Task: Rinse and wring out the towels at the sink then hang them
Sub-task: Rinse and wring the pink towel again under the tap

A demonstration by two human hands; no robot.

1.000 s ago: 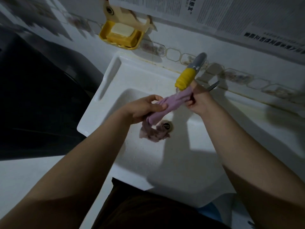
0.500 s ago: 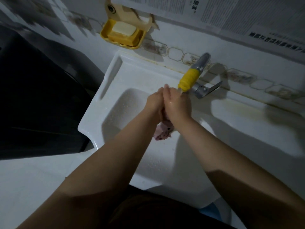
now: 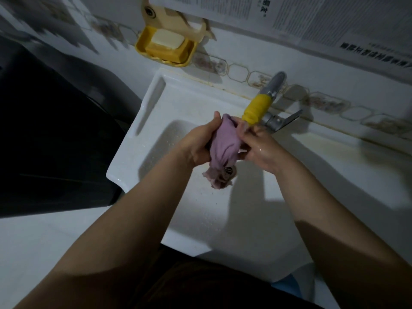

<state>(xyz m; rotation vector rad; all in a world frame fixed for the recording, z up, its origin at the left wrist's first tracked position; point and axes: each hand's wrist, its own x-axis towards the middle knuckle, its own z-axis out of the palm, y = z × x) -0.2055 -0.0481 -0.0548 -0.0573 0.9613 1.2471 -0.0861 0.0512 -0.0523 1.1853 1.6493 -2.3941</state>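
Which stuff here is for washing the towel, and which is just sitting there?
For the job: towel, left hand, right hand, tap, sink.
Just there: soap, soap dish, newspaper.

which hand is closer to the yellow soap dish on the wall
Left. The left hand grips the purple towel below and slightly right of the soap dish; the right hand holds the towel's other side, farther right, under the tap.

Soft matt cloth towel [image 3: 224, 143], glossy white sink [image 3: 153, 101], metal tap w/ yellow plastic [image 3: 256, 110].
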